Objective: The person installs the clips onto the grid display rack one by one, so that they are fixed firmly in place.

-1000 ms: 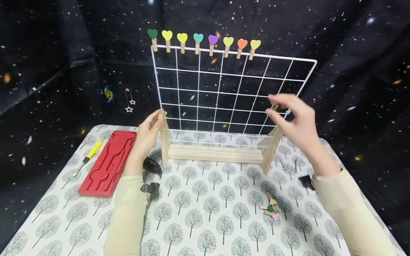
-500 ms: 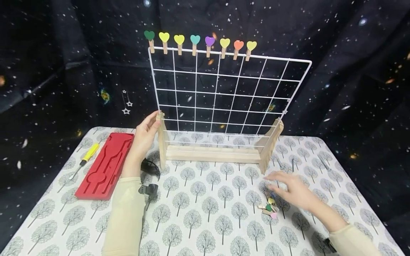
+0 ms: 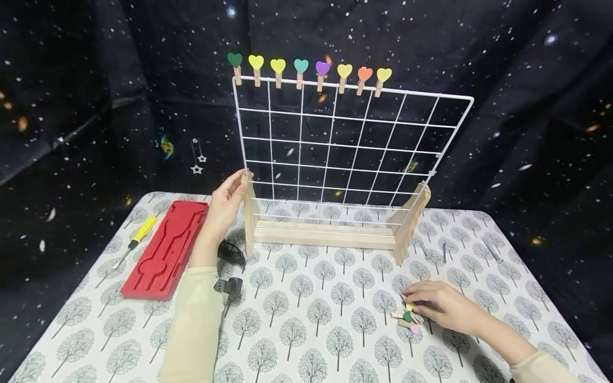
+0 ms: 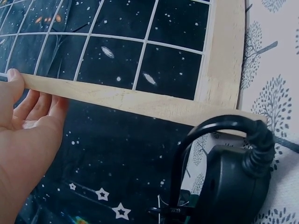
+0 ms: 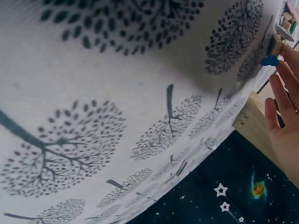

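A white wire grid (image 3: 330, 143) stands tilted back in a wooden stand (image 3: 325, 235). Several heart-topped clothespins (image 3: 323, 69) line the left and middle of its top bar. My left hand (image 3: 226, 205) grips the stand's left upright, thumb on one side and fingers on the other, also plain in the left wrist view. Down on the cloth, my right hand (image 3: 442, 304) bends over a small pile of clothespins (image 3: 407, 317). In the right wrist view its fingertips touch a blue-heart clothespin (image 5: 270, 61); whether they pinch it is hidden.
A red moulded tray (image 3: 165, 250) and a yellow-handled screwdriver (image 3: 139, 236) lie at the left. Behind the left forearm sits a black object with a cable (image 3: 232, 253). Small metal pieces (image 3: 444, 252) lie right of the stand, before a dark star-print backdrop (image 3: 536, 106).
My right hand has dropped from beside the grid's right side to the clothespin pile, its fingers now drawn in over it. My left hand keeps its grip on the stand.
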The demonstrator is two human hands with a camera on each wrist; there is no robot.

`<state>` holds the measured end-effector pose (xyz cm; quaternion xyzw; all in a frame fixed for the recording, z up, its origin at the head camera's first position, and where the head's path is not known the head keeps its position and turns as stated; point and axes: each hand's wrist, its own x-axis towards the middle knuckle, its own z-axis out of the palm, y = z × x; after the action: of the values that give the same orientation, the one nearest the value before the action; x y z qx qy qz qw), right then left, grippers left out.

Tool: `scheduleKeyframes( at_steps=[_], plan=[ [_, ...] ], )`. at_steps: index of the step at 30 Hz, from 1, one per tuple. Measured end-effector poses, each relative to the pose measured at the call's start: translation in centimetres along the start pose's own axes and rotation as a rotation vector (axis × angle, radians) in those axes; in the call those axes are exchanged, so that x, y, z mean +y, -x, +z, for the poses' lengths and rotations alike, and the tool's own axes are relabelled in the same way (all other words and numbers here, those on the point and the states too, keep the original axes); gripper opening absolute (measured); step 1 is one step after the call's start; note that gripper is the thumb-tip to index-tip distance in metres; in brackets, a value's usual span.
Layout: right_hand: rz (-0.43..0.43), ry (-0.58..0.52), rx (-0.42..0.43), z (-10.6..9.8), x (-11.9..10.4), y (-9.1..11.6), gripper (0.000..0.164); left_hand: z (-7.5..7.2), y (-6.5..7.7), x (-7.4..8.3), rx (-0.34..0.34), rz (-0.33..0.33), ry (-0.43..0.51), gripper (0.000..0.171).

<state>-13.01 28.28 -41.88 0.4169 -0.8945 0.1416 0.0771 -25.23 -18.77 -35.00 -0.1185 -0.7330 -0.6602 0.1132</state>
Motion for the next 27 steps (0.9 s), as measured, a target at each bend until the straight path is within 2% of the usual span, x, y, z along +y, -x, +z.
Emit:
scheduleKeyframes(
  at_steps=[6,15,19,27],
  plan=[
    [-0.080,0.047,0.047,0.3,0.0,-0.2,0.032,-0.1,-0.4,-1.0,0.004,0.011,-0.027,0.048],
    [-0.116,0.098,0.001,0.7,0.2,-1.2,0.031,0.3,0.4,0.7,0.002,-0.011,-0.021,0.046],
    [-0.106,0.101,0.009,0.7,0.4,-1.5,0.027,0.2,0.3,0.5,-0.002,-0.002,-0.007,0.047],
    [-0.043,0.113,0.031,0.7,0.3,-2.0,0.026,0.0,-0.5,-1.4,0.005,0.004,-0.016,0.048]
  ],
)
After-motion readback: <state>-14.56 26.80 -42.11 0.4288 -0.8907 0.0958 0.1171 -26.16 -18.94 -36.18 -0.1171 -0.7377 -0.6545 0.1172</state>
